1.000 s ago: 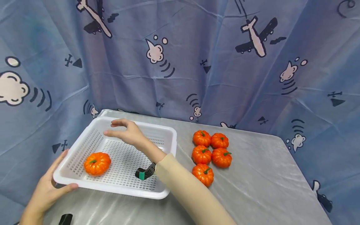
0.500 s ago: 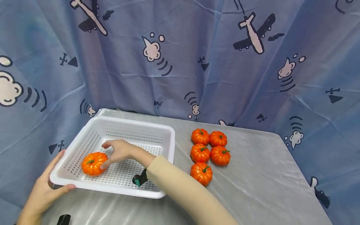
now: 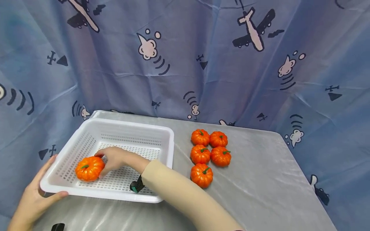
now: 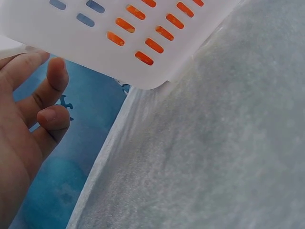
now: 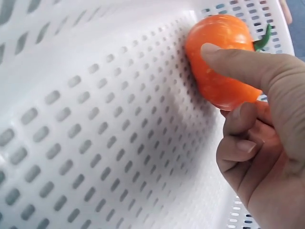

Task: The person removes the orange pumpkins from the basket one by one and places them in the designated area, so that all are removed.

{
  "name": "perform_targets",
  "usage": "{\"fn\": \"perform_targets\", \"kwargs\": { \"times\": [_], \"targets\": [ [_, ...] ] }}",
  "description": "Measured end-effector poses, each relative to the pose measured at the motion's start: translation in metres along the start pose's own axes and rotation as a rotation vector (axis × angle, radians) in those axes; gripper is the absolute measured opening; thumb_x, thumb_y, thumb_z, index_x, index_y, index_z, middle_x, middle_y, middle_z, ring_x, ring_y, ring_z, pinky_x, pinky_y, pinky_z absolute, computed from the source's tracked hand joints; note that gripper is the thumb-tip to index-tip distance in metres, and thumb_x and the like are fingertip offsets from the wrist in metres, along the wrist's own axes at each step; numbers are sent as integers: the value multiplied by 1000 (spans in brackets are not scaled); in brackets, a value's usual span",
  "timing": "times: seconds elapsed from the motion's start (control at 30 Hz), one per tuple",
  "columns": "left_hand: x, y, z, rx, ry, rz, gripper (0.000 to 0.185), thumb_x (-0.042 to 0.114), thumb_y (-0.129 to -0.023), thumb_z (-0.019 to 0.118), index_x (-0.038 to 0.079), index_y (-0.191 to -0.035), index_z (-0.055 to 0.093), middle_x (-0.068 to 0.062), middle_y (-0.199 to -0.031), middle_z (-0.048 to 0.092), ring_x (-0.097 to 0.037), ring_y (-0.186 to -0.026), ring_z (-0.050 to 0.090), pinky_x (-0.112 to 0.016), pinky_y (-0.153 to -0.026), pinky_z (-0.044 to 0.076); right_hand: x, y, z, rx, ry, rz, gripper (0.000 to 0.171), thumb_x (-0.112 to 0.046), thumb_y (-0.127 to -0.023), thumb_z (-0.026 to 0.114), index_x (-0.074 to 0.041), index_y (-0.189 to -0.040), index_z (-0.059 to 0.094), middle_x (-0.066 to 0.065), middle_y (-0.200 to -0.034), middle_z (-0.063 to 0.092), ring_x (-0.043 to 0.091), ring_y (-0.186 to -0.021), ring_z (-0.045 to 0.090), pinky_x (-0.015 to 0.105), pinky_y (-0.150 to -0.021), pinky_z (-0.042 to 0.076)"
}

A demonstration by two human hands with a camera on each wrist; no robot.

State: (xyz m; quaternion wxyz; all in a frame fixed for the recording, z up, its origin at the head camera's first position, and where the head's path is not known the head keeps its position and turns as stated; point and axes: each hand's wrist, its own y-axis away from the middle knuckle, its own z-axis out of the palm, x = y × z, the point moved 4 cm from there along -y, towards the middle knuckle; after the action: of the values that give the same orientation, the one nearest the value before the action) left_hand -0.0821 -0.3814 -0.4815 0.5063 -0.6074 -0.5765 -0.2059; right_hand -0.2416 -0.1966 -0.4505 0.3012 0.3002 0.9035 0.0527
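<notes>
A white perforated plastic basket [image 3: 127,196] stands on the table, and a small orange pumpkin [image 3: 86,170] with a green stem sits at its left end. Reaching into the basket, my right hand [image 3: 114,160] grips that pumpkin from its right side. The right wrist view has the thumb lying across the pumpkin [image 5: 221,36] and fingers curled at its other side, partly hidden. My left hand [image 3: 34,194] holds the basket's near left corner, thumb along the front rim and fingers at the left side. In the left wrist view, some fingers hang loosely below the rim.
Several more orange pumpkins [image 3: 201,175] are grouped on the grey table cloth [image 3: 260,179] to the right of the basket. Behind the table hangs a blue curtain [image 3: 173,64] with plane prints. A black band [image 3: 137,185] is on my right wrist.
My right hand has come down from above the basket and moved left to the pumpkin, taking hold of it. The left hand stays at the corner. The head view has shifted slightly.
</notes>
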Motion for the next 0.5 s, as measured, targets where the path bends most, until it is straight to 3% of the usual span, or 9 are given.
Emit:
{"fn": "perform_targets", "kwargs": {
  "times": [0.2,0.5],
  "targets": [
    [-1,2,-3,2,-8,3,128,-30,-62,82,12,-170,26,19,-165,37,11,-122,48,-3,-93,36,-4,-6,6,-3,41,-2,87,-41,-82,92,-26,-158,51,-17,-153,56,-3,-135,51,13,-109,36],
    [2,1,-1,10,39,41,128,-32,-58,80,6,-168,28,20,-163,40,10,-121,52,-3,-93,38,-2,-5,5,26,-37,23,84,-38,-79,95,-28,-153,56,-18,-148,59,-4,-127,54,14,-104,39]
  ]
}}
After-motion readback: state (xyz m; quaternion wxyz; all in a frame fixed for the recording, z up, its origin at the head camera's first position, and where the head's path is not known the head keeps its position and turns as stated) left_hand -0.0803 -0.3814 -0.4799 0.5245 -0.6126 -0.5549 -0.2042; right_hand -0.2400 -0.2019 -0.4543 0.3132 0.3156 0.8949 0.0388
